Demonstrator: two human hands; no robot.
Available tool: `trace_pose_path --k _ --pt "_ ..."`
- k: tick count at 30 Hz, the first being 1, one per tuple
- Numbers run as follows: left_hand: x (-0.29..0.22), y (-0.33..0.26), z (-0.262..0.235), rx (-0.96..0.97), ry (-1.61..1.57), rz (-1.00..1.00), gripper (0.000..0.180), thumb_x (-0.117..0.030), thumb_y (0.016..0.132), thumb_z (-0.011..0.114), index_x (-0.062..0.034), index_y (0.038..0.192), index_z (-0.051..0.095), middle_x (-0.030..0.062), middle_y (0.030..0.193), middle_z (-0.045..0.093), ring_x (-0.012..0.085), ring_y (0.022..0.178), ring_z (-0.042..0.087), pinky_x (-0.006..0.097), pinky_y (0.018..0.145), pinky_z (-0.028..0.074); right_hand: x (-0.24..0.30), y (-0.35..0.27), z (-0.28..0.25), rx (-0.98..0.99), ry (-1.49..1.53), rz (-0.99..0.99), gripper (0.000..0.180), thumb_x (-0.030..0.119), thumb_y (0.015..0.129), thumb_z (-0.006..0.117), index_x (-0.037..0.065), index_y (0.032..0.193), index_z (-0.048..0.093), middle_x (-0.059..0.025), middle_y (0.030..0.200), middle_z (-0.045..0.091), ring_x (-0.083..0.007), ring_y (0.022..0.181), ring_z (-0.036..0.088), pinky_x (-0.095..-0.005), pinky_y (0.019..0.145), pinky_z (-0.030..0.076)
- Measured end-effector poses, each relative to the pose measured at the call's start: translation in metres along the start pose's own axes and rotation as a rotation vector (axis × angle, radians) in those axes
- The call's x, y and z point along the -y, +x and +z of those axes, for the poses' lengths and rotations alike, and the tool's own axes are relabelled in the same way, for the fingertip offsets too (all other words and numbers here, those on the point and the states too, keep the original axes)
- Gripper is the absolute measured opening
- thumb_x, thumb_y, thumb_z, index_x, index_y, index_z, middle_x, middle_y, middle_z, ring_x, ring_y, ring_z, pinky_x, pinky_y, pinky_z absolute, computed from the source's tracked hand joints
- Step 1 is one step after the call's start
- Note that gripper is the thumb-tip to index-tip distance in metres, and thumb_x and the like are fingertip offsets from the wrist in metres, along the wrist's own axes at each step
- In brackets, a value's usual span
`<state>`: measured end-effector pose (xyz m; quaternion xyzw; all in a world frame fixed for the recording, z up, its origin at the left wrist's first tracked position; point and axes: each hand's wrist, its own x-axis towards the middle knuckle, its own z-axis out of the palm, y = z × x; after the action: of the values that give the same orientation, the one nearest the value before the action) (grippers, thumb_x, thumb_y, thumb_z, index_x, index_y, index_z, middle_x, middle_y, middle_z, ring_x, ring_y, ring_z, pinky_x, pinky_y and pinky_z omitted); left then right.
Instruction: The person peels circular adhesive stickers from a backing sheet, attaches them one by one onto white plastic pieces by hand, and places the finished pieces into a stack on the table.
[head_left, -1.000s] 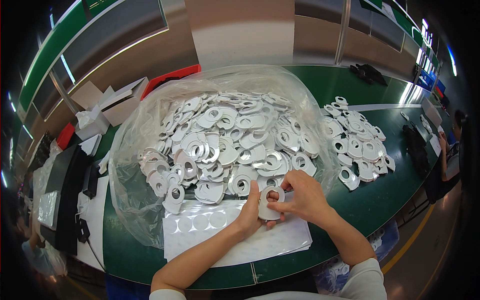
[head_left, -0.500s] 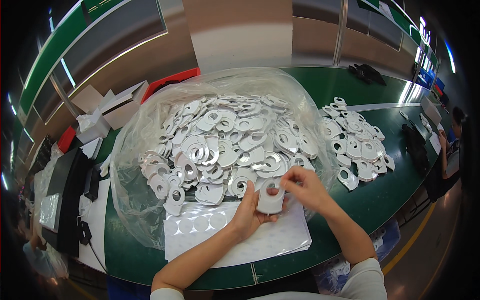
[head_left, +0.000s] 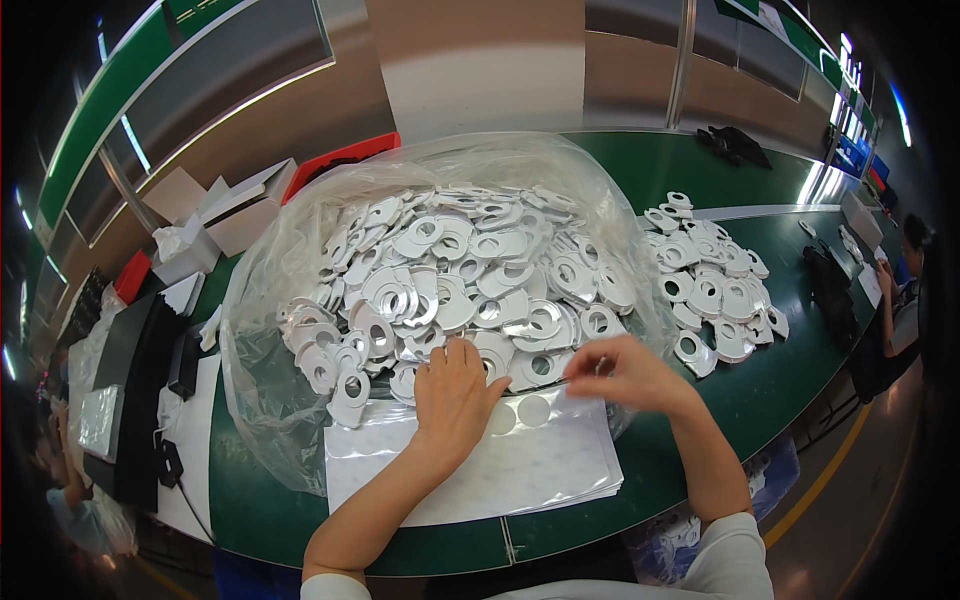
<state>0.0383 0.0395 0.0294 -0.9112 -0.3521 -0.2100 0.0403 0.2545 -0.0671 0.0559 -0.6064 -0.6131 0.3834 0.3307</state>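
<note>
The glossy white rectangular sheet (head_left: 510,472) lay on the green table (head_left: 262,535), long axis running left to right. The left hand (head_left: 452,402), thumb spread, overlapped its far edge; whether the right hand (head_left: 637,375) pinched anything, I couldn't tell.

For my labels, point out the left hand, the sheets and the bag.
Left hand (head_left: 454,398), head view: back of the hand.
Sheets (head_left: 512,470), head view: top sheet's surface.
Bag (head_left: 258,405), head view: left side.

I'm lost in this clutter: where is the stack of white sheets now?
In the head view, the stack of white sheets lies lower middle on the green table, nearer the person than the plastic bag, partly covered by the left hand.
</note>
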Motion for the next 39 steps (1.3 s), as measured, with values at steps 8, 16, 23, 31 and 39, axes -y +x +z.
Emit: trace_pose_path --k 8,16,23,31,39 --pt "-0.001 0.005 0.004 -0.054 0.052 0.028 0.031 -0.023 0.070 0.073 -0.0036 0.085 0.054 0.0085 0.086 0.051 0.0243 0.078 0.051 0.036 0.070 0.039 0.008 -0.016 0.016 0.179 -0.512 -0.049 0.031 0.017 0.064 0.077 0.003 0.088 0.064 -0.0093 0.085 0.062 -0.0259 0.083 0.061 -0.0339 0.074 0.048" --pt "-0.003 0.011 -0.032 -0.127 -0.206 0.098 0.014 -0.009 0.075 0.066 -0.0045 0.080 0.053 0.0104 0.078 0.052 0.0237 0.077 0.053 0.036 0.068 0.038 0.008 -0.016 0.020 0.217 -0.482 0.033 0.034 0.016 0.066 0.077 0.001 0.091 0.060 -0.0103 0.088 0.061 -0.0255 0.085 0.060 -0.0350 0.075 0.047" --pt "-0.019 0.007 -0.014 0.617 -1.692 -0.377 0.026 -0.030 0.089 0.058 -0.0032 0.089 0.059 0.0140 0.127 0.053 0.0246 0.113 0.052 0.033 0.095 0.040 0.001 -0.018 0.027 0.242 -0.538 -0.026 0.029 0.015 0.064 0.075 0.002 0.084 0.058 -0.0121 0.089 0.059 -0.0300 0.091 0.056 -0.0377 0.080 0.046" --pt "-0.028 -0.010 0.029 0.488 -2.556 -0.574 0.049 -0.052 0.095 0.034 -0.0098 0.114 0.049 0.0201 0.133 0.046 0.0336 0.120 0.049 0.039 0.086 0.048 0.008 -0.021 0.034 0.117 -0.552 -0.110 0.029 0.015 0.062 0.078 0.004 0.085 0.062 -0.0092 0.085 0.061 -0.0298 0.087 0.058 -0.0390 0.075 0.047" --pt "-0.034 -0.008 0.034 0.458 -2.371 -0.755 0.050 -0.049 0.099 0.016 -0.0099 0.118 0.041 0.0191 0.125 0.051 0.0300 0.107 0.056 0.032 0.069 0.047 0.030 -0.039 0.061 0.121 -1.025 -0.271 0.008 0.010 0.076 0.055 0.006 0.070 0.055 -0.0071 0.073 0.060 -0.0256 0.076 0.061 -0.0363 0.057 0.048"
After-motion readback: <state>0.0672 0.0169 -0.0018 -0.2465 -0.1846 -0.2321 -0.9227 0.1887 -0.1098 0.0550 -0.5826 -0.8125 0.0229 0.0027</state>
